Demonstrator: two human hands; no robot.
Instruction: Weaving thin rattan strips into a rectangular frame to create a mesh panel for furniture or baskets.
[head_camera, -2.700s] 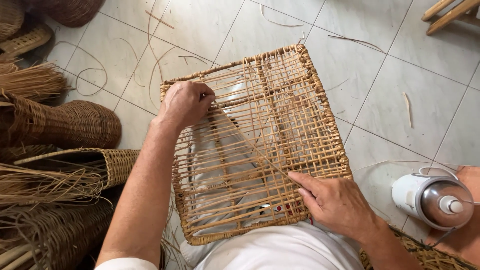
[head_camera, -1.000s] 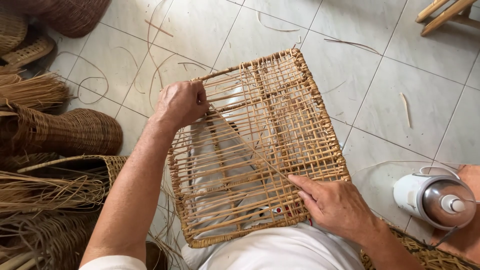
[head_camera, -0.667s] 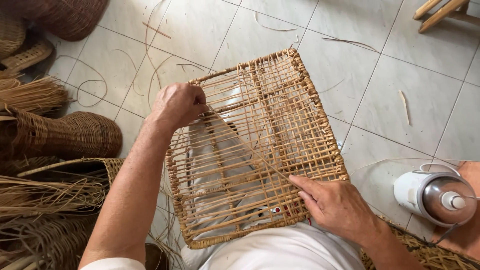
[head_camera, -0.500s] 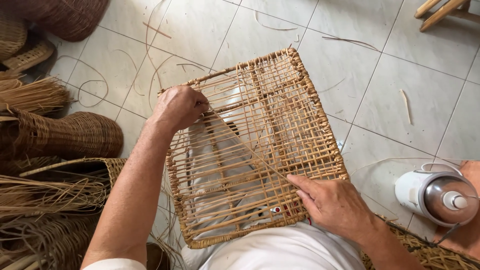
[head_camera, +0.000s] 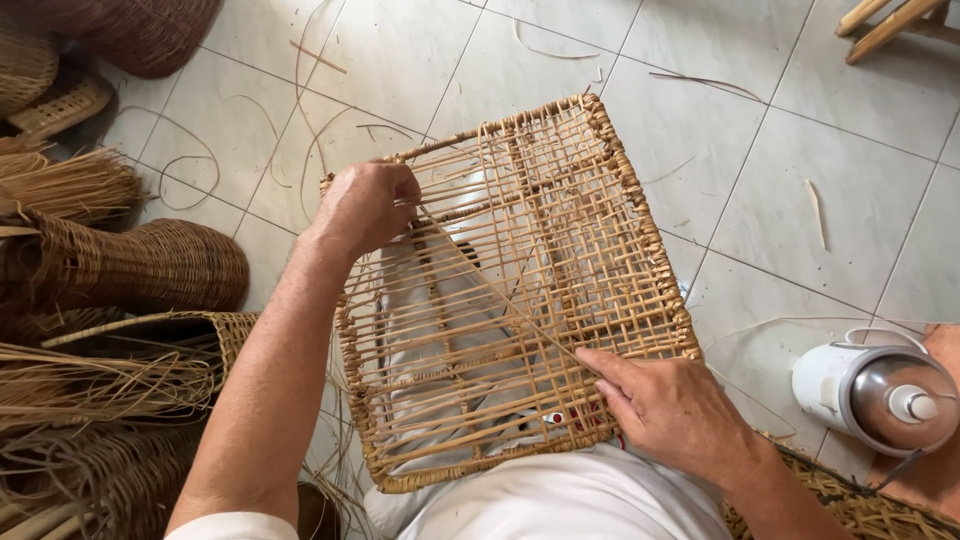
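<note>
**Two hands on a half-woven rattan panel**

A square woven rattan panel (head_camera: 520, 290) fills the middle of the frame, resting on the person's lap above a pale tiled floor (head_camera: 800, 190). Dark woven baskets (head_camera: 130, 265) and bundles of loose cane (head_camera: 80, 385) crowd the left edge. A white electric kettle (head_camera: 875, 385) stands at lower right. The left hand (head_camera: 365, 205), at the panel's upper left corner, has its fingers curled tight around a thin cane strand (head_camera: 500, 300). The right hand (head_camera: 675, 405) lies flat at lower right, fingers narrowly spread, pressing the weave.

Tan open-lattice woven panel (head_camera: 520, 290); pale grey floor tiles (head_camera: 800, 190); white-and-silver jug (head_camera: 875, 385).
</note>
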